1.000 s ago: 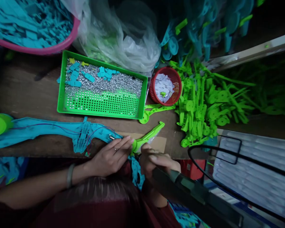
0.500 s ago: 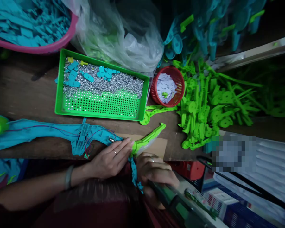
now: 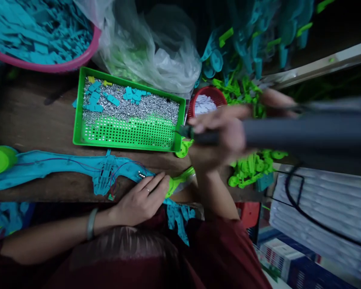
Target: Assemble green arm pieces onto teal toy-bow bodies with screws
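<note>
My left hand [image 3: 144, 197] lies with fingers together over the right end of a long blue plastic shell [image 3: 57, 162], gripping it where a lime-green plastic arm [image 3: 180, 179] joins. Thin wires and a small metal spring show in the shell. My right hand [image 3: 219, 134], blurred by motion, is wrapped round a dark electric screwdriver [image 3: 276, 130]. The screwdriver lies nearly level, its tip pointing left over the right wall of a green perforated tray [image 3: 128, 147]. Many small silver screws [image 3: 156, 106] fill the back of the tray, with blue and yellow pieces among them.
Behind my right hand stands a red basket [image 3: 194, 108] of white pieces, partly hidden. Lime-green parts [image 3: 246, 172] are heaped on the right. A pink-rimmed basin [image 3: 63, 66] of blue parts and a clear plastic bag [image 3: 156, 60] are at the back. A black cable [image 3: 313, 218] hangs at right.
My right hand has risen from beside the green arm to the tray's right end, swinging the screwdriver from pointing down-right of the shell to level. My left hand stays on the shell.
</note>
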A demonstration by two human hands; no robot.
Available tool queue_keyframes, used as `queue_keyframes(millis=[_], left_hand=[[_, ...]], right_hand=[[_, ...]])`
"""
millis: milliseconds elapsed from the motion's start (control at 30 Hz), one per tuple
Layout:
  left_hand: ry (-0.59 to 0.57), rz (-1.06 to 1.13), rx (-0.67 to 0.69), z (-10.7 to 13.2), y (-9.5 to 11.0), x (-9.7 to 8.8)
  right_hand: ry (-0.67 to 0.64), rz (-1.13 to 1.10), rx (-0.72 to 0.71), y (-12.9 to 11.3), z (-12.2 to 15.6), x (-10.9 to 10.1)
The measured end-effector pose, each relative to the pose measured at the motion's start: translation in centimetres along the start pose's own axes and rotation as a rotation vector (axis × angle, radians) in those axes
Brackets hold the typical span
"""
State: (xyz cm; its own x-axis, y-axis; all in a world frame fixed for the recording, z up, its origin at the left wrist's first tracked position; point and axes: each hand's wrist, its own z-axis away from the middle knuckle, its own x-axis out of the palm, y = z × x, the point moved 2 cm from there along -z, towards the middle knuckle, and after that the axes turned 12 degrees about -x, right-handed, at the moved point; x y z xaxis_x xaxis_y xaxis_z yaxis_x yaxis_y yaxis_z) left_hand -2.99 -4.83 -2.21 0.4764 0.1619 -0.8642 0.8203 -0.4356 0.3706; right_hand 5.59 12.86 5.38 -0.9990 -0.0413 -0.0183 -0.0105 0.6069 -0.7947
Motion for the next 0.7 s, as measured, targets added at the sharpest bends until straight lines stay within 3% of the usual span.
queue_keyframes(millis=[33,100,167,367,700], left_hand=[[-0.002,-0.009,-0.006,0.0,0.0,0.0],[-0.007,-0.010,-0.012,-0.1,0.0,0.0],[-0.009,-0.008,-0.012,-0.3,-0.1,-0.2],[-0.018,-0.020,0.004,-0.7,-0.4,-0.3],[-0.064,-0.091,0.039,-1.1,0.5,0.4]], right_hand=[[0.076,-0.074,-0.057,1.5,-0.6,1.8],[0.033,-0.152,-0.059,4.2,-0.7,4.7],[-0.025,-0.162,-0.036,5.9,-0.1,5.9],[-0.046,-0.106,-0.032,6.5,0.7,5.0],[-0.039,-0.162,-0.039,6.8,0.7,5.6]])
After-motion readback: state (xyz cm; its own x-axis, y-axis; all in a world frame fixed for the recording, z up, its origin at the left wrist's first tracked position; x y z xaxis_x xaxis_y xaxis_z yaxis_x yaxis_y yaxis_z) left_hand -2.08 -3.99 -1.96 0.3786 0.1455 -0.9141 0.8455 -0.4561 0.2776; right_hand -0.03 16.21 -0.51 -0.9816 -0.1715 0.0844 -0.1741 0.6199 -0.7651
